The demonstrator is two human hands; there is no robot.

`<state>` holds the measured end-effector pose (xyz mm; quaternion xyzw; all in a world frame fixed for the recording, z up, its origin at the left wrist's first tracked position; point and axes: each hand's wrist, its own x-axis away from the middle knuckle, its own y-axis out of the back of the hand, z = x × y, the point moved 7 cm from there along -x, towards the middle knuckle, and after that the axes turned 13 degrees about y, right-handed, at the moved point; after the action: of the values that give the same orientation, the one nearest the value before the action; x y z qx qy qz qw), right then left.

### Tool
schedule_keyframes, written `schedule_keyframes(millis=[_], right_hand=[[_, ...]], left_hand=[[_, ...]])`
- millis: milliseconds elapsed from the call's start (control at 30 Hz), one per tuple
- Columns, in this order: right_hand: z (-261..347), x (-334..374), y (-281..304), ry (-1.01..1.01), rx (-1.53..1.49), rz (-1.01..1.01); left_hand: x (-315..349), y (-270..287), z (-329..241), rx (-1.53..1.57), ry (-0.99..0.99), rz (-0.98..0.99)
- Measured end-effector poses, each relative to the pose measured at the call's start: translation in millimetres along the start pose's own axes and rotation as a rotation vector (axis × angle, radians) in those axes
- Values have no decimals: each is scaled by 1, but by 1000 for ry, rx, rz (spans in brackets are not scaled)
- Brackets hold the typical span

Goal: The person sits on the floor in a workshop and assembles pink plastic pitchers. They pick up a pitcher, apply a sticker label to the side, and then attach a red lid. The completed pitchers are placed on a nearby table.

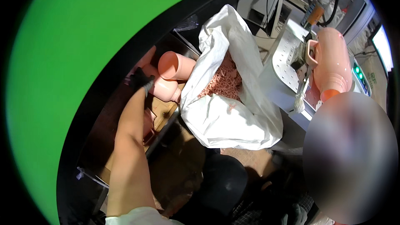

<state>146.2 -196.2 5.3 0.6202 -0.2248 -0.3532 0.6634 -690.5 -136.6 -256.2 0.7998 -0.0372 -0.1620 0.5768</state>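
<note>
My left hand (142, 81), in a dark glove, reaches into a box on the left. It rests against the base end of a pink plastic bottle-shaped shell (166, 89), which lies on its side with its neck toward the white sack. Its fingers merge with the shadow, so their grip is unclear. Just beyond lies a pink open-ended cylinder (183, 66), its round mouth facing left. More pink pieces (148, 123) lie in the box nearer to me, partly covered by my forearm. My right hand cannot be made out; a large blur covers the lower right.
A white sack (233, 125) holding pink plastic shavings (225, 79) stands open right of the box. Farther right, a pink handled jug (333, 58) lies on a pale machine (285, 60) with a perforated top. Green lights (359, 73) glow beside it. A black rounded shape (225, 179) is below.
</note>
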Motion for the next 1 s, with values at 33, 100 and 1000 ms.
schedule_keyframes(millis=[33,100,1000], right_hand=[[3,-3,2,-39,-38,-2],[9,-37,-2,-191,-456,-119],[-1,32,62,-315,-1459,-645]], left_hand=[[-3,-8,-2,-49,25,156],[-21,-22,65,147,118,521],[528,350,-90,819,-414,1623]])
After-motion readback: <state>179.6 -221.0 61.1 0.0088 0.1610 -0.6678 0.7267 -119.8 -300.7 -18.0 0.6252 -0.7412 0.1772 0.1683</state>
